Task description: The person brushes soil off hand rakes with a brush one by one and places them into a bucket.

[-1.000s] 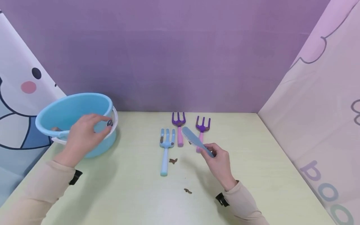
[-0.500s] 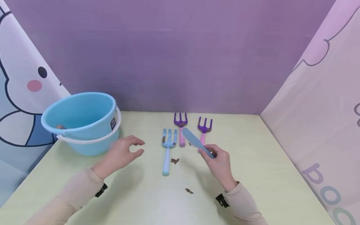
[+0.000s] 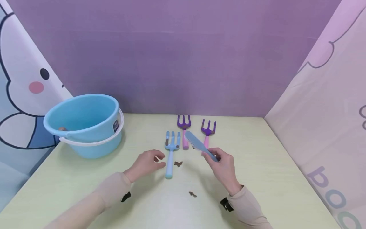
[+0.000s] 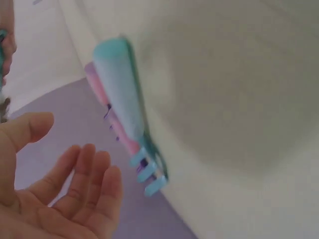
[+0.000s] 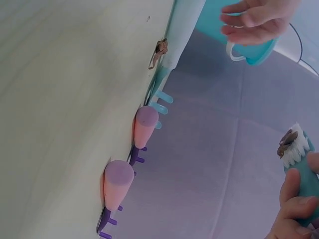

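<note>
Lying just right of the nearer left hand [image 3: 145,163], fingers loose and empty, the blue fork [image 3: 170,154] points tines-away (the right hand [image 3: 224,165] grips the brush [image 3: 198,142])

Letters "oo" [image 3: 341,206] on right-hand wall [image 3: 314,121]

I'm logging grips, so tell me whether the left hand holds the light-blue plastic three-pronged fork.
No, in the left wrist view the left hand is empty and clear of the light-blue fork.
</note>
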{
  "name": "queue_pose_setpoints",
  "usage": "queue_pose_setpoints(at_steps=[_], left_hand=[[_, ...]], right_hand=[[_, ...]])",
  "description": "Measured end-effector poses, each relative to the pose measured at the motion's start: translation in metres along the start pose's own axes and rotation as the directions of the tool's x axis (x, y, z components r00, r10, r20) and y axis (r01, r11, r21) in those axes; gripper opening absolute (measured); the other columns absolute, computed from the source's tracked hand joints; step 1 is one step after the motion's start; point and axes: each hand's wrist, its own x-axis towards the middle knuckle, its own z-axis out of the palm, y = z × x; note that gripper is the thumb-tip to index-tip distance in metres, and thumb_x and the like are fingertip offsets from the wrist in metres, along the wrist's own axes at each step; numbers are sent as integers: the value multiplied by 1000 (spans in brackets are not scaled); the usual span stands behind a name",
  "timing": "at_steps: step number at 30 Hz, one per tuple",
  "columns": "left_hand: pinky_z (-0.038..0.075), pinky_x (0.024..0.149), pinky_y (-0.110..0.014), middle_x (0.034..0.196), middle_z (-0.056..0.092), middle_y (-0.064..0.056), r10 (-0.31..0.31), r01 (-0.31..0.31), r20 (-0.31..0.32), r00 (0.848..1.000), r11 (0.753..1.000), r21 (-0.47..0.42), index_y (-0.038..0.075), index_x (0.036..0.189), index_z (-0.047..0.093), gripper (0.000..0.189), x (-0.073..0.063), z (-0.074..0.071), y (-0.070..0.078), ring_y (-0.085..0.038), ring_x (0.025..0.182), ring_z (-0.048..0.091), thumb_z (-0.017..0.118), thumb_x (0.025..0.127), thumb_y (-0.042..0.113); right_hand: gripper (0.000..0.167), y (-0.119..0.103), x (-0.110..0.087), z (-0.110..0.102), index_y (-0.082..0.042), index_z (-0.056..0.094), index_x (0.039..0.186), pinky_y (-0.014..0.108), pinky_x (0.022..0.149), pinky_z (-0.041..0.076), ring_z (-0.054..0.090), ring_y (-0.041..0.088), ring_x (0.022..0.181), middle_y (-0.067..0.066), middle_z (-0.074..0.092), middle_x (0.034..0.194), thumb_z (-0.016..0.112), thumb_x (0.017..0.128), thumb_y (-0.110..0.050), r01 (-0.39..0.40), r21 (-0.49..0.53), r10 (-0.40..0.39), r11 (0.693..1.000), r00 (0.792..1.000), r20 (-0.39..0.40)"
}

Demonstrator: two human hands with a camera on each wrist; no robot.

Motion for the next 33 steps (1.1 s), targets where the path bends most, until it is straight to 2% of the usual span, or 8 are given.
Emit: queue_pose_setpoints(at_steps=[8, 12, 17, 25, 33], left_hand=[[48, 73, -34, 102, 61, -8, -113, 111, 79, 990, 993, 28, 2, 123, 51, 64, 17, 31, 6, -19, 84, 57, 74, 72, 36], [48, 74, -35, 108, 57, -9, -151, 148, 79, 985, 988, 44, 0, 129, 43, 81, 23, 41, 6, -19, 85, 55, 76, 68, 41], [49, 77, -38, 112, 56, -13, -172, 167, 69, 983, 983, 82, -3, 130, 40, 88, 29, 47, 6, -22, 88, 55, 77, 65, 44], [49, 63, -31, 90, 58, -9, -145, 138, 69, 987, 986, 90, -2, 115, 46, 63, 31, 41, 3, -21, 74, 55, 75, 68, 27], [47, 56, -29, 77, 55, -7, -121, 111, 37, 992, 973, 200, -1, 100, 52, 42, 38, 37, -7, -19, 65, 53, 70, 77, 29]], right_hand=[[22, 0, -1, 0, -9, 69, 93, 20, 41, 32, 39, 5, 46, 4, 59, 66, 71, 79, -26, 0, 2, 0, 1000, 1000, 6], [22, 1, -1, -1, -10, 69, 93, 20, 42, 32, 39, 6, 46, 4, 61, 69, 72, 78, -26, -3, 11, 3, 1000, 1000, 9], [25, 0, -2, -2, -8, 69, 93, 20, 42, 31, 39, 5, 47, 5, 61, 70, 71, 79, -28, -6, 9, 6, 1000, 1000, 18], [25, 1, -2, -2, -8, 69, 94, 20, 42, 33, 40, 5, 47, 5, 61, 70, 69, 81, -28, -3, 4, 3, 1000, 1000, 23], [20, 2, -2, 0, -8, 69, 94, 20, 43, 35, 42, 6, 48, 5, 61, 69, 70, 80, -23, -5, -20, 5, 1000, 1000, 16]])
